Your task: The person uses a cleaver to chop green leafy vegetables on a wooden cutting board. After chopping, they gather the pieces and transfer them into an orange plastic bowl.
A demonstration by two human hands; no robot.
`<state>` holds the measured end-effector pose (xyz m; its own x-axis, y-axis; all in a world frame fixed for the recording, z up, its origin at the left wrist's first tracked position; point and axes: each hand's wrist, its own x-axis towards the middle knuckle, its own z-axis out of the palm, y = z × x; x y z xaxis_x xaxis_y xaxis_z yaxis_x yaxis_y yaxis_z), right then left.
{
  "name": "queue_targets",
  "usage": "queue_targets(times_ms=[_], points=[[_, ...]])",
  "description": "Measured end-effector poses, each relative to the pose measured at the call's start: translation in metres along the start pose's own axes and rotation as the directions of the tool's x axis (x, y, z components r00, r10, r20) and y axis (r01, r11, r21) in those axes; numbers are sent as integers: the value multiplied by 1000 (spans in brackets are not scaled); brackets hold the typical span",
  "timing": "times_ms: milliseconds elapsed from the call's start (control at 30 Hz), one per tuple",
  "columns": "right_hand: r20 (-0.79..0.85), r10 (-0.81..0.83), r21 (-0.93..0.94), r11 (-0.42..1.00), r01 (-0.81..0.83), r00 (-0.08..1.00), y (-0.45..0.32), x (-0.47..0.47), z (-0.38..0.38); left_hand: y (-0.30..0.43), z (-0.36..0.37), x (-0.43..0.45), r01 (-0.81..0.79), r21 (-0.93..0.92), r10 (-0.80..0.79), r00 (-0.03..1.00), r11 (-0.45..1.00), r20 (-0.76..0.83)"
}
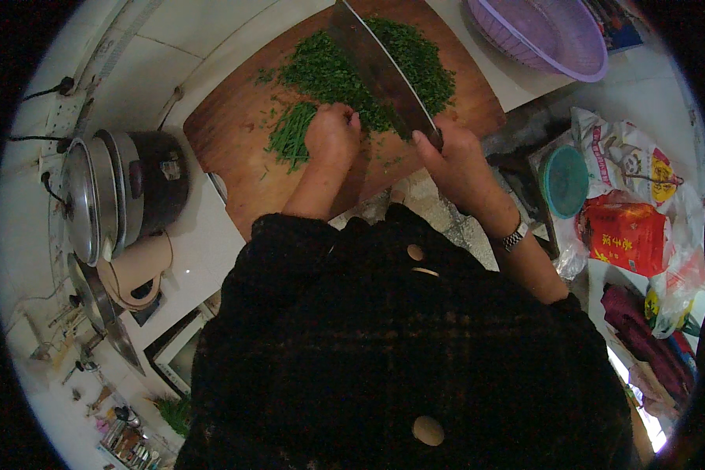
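Note:
My right hand (455,158) is closed around the handle of a broad cleaver (385,73), whose blade reaches up and left over a heap of finely chopped greens (323,64). On the wooden cutting board (258,200), my left hand (333,132) rests with curled fingers against a small bunch of green stalks (291,136), just left of the blade. Whether its fingers grip the stalks is partly hidden by the hand itself. Small green bits are scattered on the board around both piles.
A rice cooker (158,176) and a beige pitcher (147,264) stand on the left of the counter. A purple plastic basket (540,35) sits at the upper right. To the right are a green round lid (566,182), a red package (623,235) and plastic bags (617,147).

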<state>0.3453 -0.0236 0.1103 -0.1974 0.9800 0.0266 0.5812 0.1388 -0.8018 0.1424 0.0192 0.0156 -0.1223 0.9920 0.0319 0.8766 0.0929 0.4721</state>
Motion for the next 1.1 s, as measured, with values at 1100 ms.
queue_targets(times_ms=[1100], points=[[115,-33,1,999,33,993,-17,-7,34,-121,-70,32,-104,-108,94,991,989,-99]])
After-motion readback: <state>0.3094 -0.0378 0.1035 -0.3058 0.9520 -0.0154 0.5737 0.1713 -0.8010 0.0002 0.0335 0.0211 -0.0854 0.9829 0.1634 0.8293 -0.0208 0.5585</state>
